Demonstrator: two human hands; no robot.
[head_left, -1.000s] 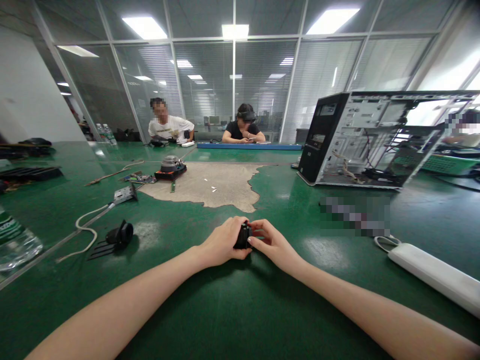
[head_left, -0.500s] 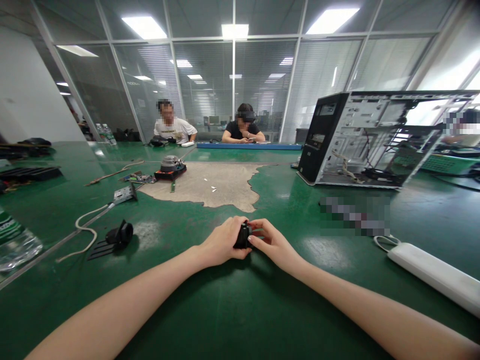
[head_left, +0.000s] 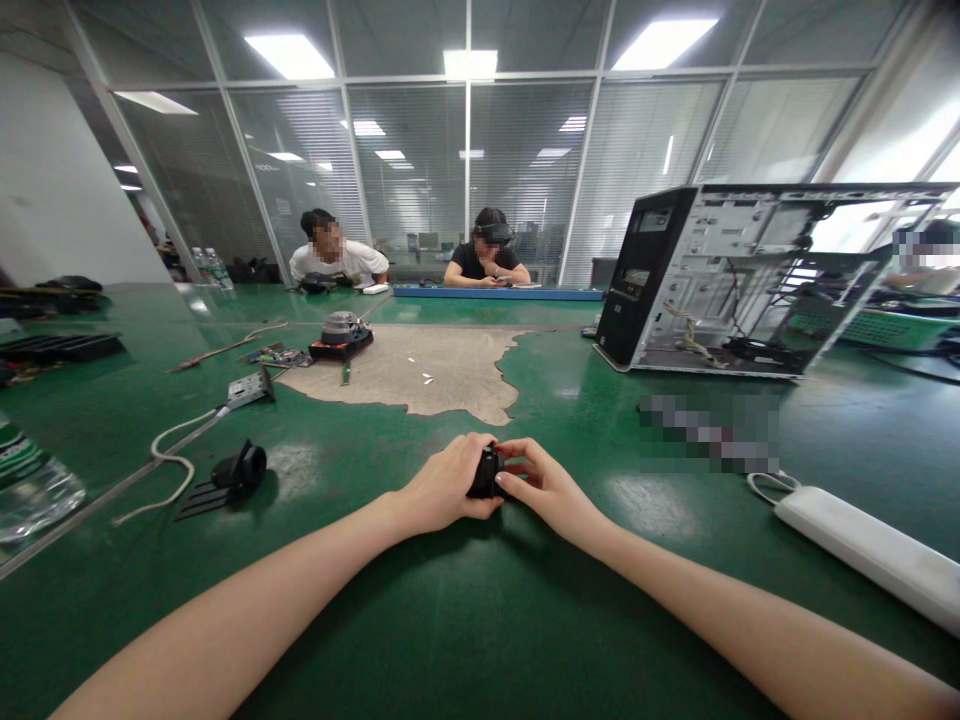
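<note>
A small black object [head_left: 487,474] is held between both hands over the green table [head_left: 465,610], near the middle of the view. My left hand [head_left: 451,482] wraps round its left side, thumb below and fingers over the top. From the right, the fingers and thumb of my right hand [head_left: 538,478] grip its other side. What exactly the object is cannot be made out, as the fingers cover part of it. Off to the left lies a black part with flat prongs [head_left: 238,472].
An open computer case [head_left: 649,275] stands at the back right, above a white power strip [head_left: 862,540]. A plastic bottle [head_left: 37,490], a white cable [head_left: 176,450] and a cooler [head_left: 342,335] are on the left. Two people [head_left: 341,262] sit across the table.
The person in white at the back has leaned forward and to the left. Both of my hands and the black object look almost unmoved.
</note>
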